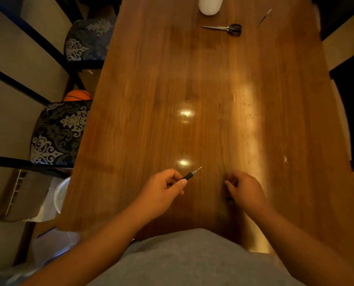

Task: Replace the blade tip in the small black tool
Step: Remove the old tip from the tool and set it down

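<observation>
From the head camera, both bare forearms reach forward over the near end of a long wooden table [213, 89]. The left hand [163, 189] hovers just above the wood with its fingers curled and the thumb pressed on top, pinching the small black tool [189, 175] near its rear. The tool's long axis runs diagonally, up and to the right, away from the person; its knurled metal collar and thin blade tip [198, 169] point toward the far right of the table, clear of the fingers.

The right hand [244, 187] sits near the left one, knuckles up, fingers bent inward into a loose fist on or just over the tabletop. Something small and dark shows at its lower edge, but I cannot tell whether the hand grips anything.

At the far end lie scissors [226, 28], a thin metal pick [264, 17] and a white container [210, 5], well apart from the hands.
</observation>
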The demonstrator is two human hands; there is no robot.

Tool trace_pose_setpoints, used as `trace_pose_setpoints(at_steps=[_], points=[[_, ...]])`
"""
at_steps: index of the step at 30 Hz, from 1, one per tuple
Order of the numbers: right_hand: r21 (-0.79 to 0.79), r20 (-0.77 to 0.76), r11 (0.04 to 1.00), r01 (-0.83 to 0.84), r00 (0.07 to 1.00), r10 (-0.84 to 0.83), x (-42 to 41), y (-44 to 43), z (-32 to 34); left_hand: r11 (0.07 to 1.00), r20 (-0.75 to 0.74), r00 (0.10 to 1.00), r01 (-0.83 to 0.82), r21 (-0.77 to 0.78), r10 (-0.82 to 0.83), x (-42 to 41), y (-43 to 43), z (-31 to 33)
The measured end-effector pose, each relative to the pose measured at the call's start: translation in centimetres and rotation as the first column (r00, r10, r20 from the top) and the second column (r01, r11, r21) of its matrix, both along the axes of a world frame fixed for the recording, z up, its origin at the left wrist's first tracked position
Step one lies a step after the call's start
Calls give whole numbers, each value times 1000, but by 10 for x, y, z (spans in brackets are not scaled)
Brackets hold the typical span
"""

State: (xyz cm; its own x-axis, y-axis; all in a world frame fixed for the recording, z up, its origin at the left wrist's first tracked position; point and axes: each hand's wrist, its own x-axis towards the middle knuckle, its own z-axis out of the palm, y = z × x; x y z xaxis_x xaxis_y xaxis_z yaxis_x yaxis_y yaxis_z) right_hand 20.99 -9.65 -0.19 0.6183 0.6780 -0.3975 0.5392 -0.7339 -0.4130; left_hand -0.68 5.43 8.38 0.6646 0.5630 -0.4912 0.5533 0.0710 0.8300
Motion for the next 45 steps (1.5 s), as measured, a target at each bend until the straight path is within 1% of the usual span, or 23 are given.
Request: trace_pose_setpoints(at_steps=[3,11,13,14,15,16,17,18,20,21,22,24,26,32,35,39,45], points=[[-2,-40,1000,16,999,-16,-1,-2,-3,1000,14,1000,-3,-13,3,5,0,-1],[-75,61,993,-86,994,91,-1,-3,4,1000,13,1000,-3,6,2,5,-6,3],[-66,52,994,-83,995,87,-5,-3,17,1000,12,1000,3,18,-3,2,-9,4],[-45,9,996,-73,997,73,-10,-3,27,1000,9,1000,4,22,-5,2,-10,4],[-14,-67,998,-56,996,55,-16,-3,38,1000,4,1000,5,23,-5,1,-12,4],[21,-175,999,-30,984,34,-25,-3,50,1000,-3,1000,6,19,-6,0,-14,3],[55,-305,998,9,952,8,-36,-3,62,1000,-7,1000,9,9,-9,0,-16,3],[86,-444,994,65,896,-20,-46,-5,75,1000,-10,1000,13,-3,-13,0,-19,3],[129,-676,969,209,734,-68,-65,-6,96,999,-6,1000,24,-33,-25,1,-27,5],[138,-748,950,279,658,-85,-71,-6,102,998,-2,999,32,-49,-32,3,-31,6],[145,-787,930,338,609,-98,-75,-6,106,997,2,999,42,-59,-42,4,-35,7],[170,-812,894,415,573,-111,-78,-8,111,996,8,998,62,-65,-61,6,-44,9],[197,-817,863,465,564,-118,-77,-12,113,995,20,997,71,-68,-70,9,-53,11],[223,-803,813,537,575,-160,-71,-31,116,993,57,994,100,-55,-97,16,-70,14],[223,-811,788,575,558,-178,-72,-37,117,993,64,992,112,-34,-110,16,-77,15],[226,-823,720,656,525,-219,-73,-41,117,994,65,992,108,-30,-106,13,-82,13],[271,-817,710,650,546,-188,-68,-40,119,995,81,993,90,-39,-86,6,-86,16]])
